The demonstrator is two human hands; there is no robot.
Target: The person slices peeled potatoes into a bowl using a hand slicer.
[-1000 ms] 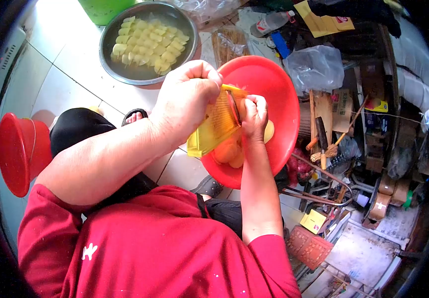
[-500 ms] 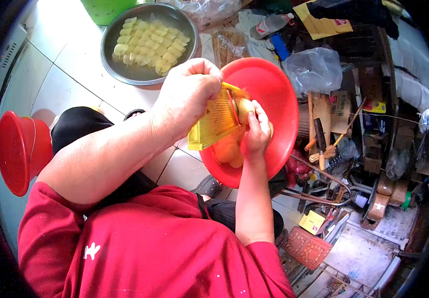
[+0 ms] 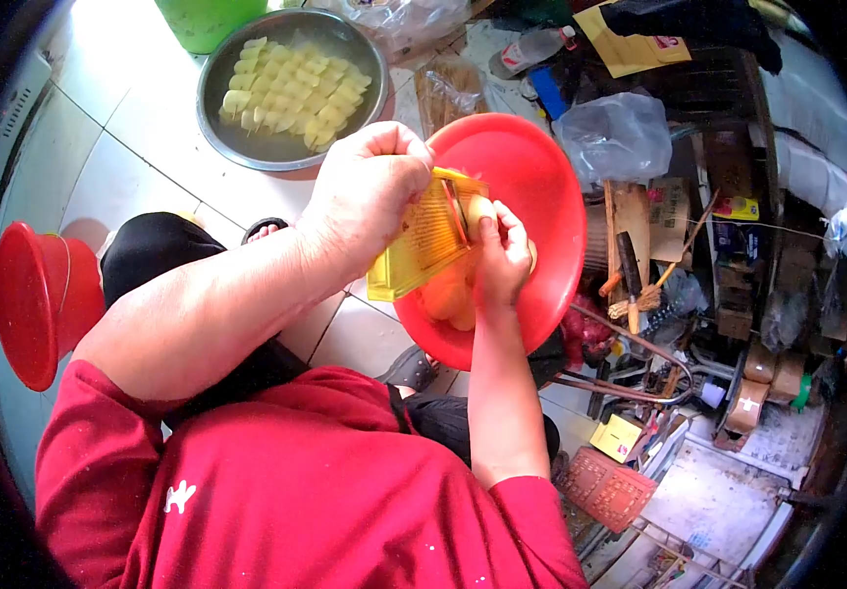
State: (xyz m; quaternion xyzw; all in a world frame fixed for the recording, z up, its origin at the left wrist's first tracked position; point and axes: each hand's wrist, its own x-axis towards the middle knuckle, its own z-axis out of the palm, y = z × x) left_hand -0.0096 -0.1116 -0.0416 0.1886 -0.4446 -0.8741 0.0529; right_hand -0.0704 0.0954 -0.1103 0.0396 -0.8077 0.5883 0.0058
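My left hand (image 3: 374, 187) is closed on the top end of a yellow plastic slicer (image 3: 422, 250), which slants over the red basin (image 3: 541, 187). With my right hand (image 3: 504, 257) I grip a peeled potato (image 3: 480, 216), pressed to the slicer near its blade slot. The potato's far side is hidden by the slicer and my fingers. More peeled potatoes (image 3: 448, 294) lie in the basin below, partly covered by the slicer and my right hand.
A metal basin (image 3: 211, 123) holding skewered pale slices stands on the tiles beyond my left hand. Beside it are a green bucket (image 3: 210, 25) and a bundle of sticks (image 3: 443, 93). A red bucket (image 3: 26, 304) is at left. Tools, including a black-handled one (image 3: 630, 265), clutter the right.
The view has shifted a little to the right. Slicer, potato and both hands keep nearly the same places, with only a slight movement of my right hand at the blade.
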